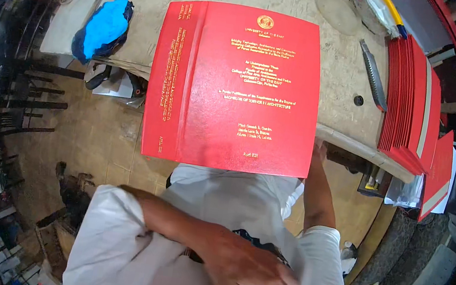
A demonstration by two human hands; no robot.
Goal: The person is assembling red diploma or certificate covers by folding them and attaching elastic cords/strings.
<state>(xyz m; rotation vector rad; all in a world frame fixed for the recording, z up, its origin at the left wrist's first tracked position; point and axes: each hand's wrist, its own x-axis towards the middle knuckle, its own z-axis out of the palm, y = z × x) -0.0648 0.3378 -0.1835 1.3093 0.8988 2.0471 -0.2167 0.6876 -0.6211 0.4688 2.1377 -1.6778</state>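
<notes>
A red hardbound cover (241, 92) with gold lettering and a round gold emblem lies face up, jutting over the table's near edge. My right forearm (320, 199) reaches up to its lower right corner; the right hand is mostly hidden behind the cover, so its fingers do not show. My left hand (250, 274) is bent across my chest, its fingers curled inward against the white shirt. Whatever those fingers hold, if anything, is hidden. A dark patterned patch (260, 243) shows just above the left hand.
On the worn table (140, 19) are a blue-and-black lump (103, 29), a serrated blade (372, 75), a small black cap (358, 101) and a yellow-handled brush (389, 8). A stack of red covers (411, 101) stands at the right edge. Dark shelving lines the left.
</notes>
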